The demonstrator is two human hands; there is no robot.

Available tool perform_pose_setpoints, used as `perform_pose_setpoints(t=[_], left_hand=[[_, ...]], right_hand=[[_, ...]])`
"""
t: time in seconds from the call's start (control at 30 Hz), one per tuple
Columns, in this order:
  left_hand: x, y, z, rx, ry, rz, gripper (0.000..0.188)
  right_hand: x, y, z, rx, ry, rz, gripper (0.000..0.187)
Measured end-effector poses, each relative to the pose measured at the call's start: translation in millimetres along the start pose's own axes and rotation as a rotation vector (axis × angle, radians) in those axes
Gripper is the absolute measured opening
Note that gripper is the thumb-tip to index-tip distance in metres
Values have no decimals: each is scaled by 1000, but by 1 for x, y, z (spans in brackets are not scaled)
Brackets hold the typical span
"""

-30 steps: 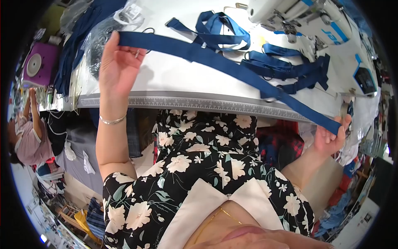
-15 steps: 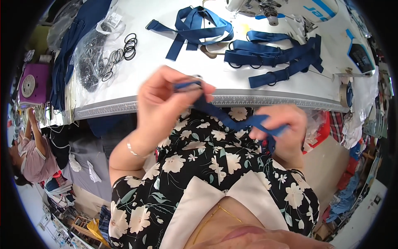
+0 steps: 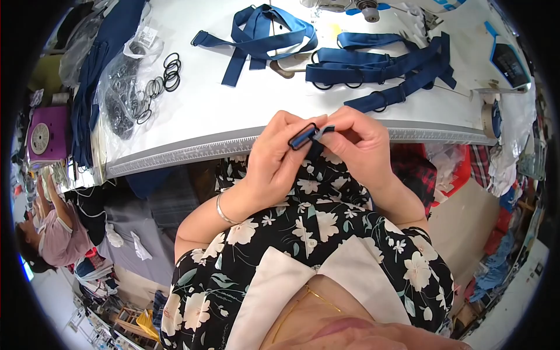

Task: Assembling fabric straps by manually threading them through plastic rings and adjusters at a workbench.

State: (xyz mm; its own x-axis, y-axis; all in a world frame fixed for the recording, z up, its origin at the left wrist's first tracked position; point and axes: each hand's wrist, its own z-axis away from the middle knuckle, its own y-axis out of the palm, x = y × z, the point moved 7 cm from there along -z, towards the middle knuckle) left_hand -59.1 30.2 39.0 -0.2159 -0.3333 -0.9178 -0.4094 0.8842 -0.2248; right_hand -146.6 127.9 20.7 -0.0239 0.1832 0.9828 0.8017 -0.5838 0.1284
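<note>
Navy strap point(image 3: 315, 151), smooth, partly folded, seen through black oblong buckle point(image 3: 291, 143); held near ruler strip point(image 3: 192, 153), pinched in closed fingers of left hand point(image 3: 271, 151) and right hand point(image 3: 363, 140). Dark rings point(image 3: 121, 121) contained in clear bag point(image 3: 109, 87); clear plastic point(image 3: 441, 161) in red bin point(image 3: 466, 156). Strap, stretched wide one second ago, now gathered.

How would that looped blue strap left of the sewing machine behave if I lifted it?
The blue strap would probably flop, since it lies in loose curves. It's likely light, looking thin and narrow. The buckle at its left end may dangle.
</note>
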Motion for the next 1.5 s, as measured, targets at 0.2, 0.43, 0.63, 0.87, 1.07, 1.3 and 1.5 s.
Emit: perform_pose_setpoints(t=[0.2,0.43,0.63,0.87,1.07,1.3,1.5], left_hand=[[30,-8,15,-210,-273,163,17],[26,-8,9,-113,-189,38,10],[24,-5,10,-112,-140,-55,8],[22,-4,10,-62,-130,-166,3],[12,0,6,-16,-21,-242,3],[12,0,7,11,-5,-301,8],[24,6,12,-133,-34,123,19]], right_hand=[[-9,7,3,40,138,-67,8],[-11,9,-1,74,70,158,9],[-12,7,-2,-36,68,135,10],[-12,2,0,-97,-61,169,13],[-6,1,3,-107,-228,262,14],[10,4,3,-97,-296,441,10],[3,5,4,-43,-157,177,12]])
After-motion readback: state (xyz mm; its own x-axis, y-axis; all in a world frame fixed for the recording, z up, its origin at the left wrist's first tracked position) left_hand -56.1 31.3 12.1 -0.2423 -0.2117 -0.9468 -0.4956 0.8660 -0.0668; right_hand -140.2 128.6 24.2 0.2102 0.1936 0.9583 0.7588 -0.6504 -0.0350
